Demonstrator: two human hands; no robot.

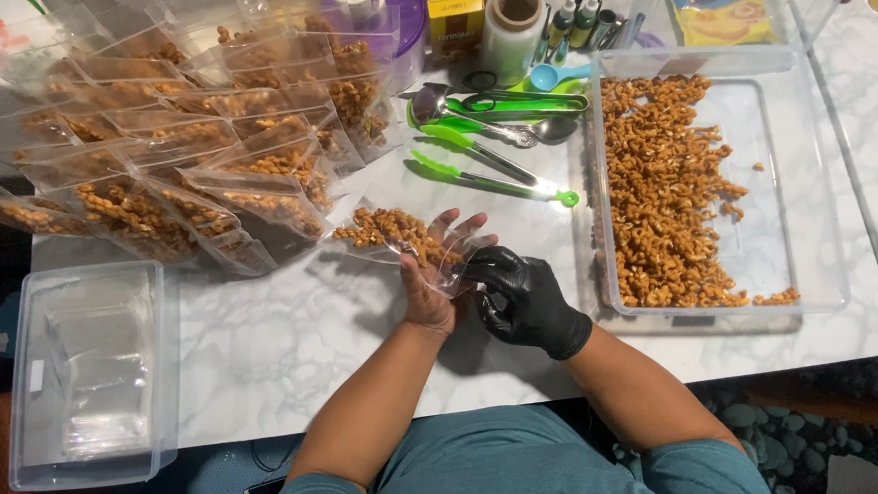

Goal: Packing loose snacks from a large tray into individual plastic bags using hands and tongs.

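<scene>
My bare left hand (434,277) lies flat under a clear plastic bag (398,237) partly filled with orange-brown snack pieces, fingers spread. Beside it, my right hand (522,295) in a black glove pinches the bag's open end. The bag rests low over the white marble-look table (293,335), its filled end pointing up and left.
Several filled clear bags (194,160) are stacked at the upper left. A clear bin (817,207) with loose snack pieces sits right. Green tongs (495,174), spoons and a blue scoop lie behind the hands. A clear box of flat bags (90,376) stands at the left edge.
</scene>
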